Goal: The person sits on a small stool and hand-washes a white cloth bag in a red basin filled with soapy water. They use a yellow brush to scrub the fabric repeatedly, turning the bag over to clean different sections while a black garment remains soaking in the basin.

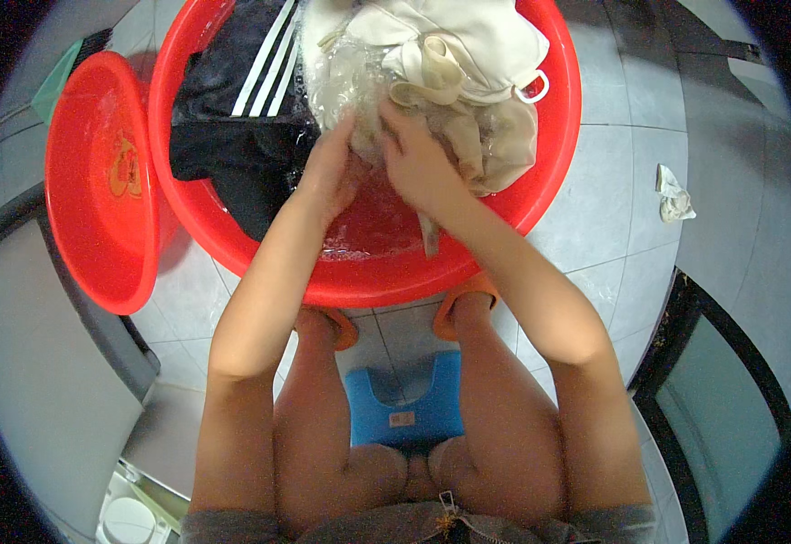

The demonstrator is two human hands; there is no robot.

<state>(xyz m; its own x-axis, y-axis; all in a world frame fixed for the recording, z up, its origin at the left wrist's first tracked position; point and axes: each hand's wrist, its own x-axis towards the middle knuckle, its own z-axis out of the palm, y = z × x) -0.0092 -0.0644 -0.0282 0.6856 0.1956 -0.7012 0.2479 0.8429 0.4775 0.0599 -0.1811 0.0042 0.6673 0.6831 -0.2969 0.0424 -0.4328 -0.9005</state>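
A large round red plastic basin (375, 285) holds water and laundry in front of me. My left hand (334, 163) and my right hand (416, 156) are close together over its middle, at the wet lower edge of a pale, light-coloured cloth (361, 68). Fingers of both hands curl into the wet cloth, partly hidden by it and by splashing water. A white and beige garment (456, 41) with a small loop lies by my right hand, and a beige part of it (507, 143) spreads to the right. Black clothing with three white stripes (232, 146) lies left of my left hand.
A smaller red basin (99, 224) leans against the large one at the left. A crumpled white cloth or paper (674, 197) lies on the grey floor tiles at the right. Between my legs is a blue plastic stool (405, 421). A dark-framed panel (721, 394) stands at the lower right.
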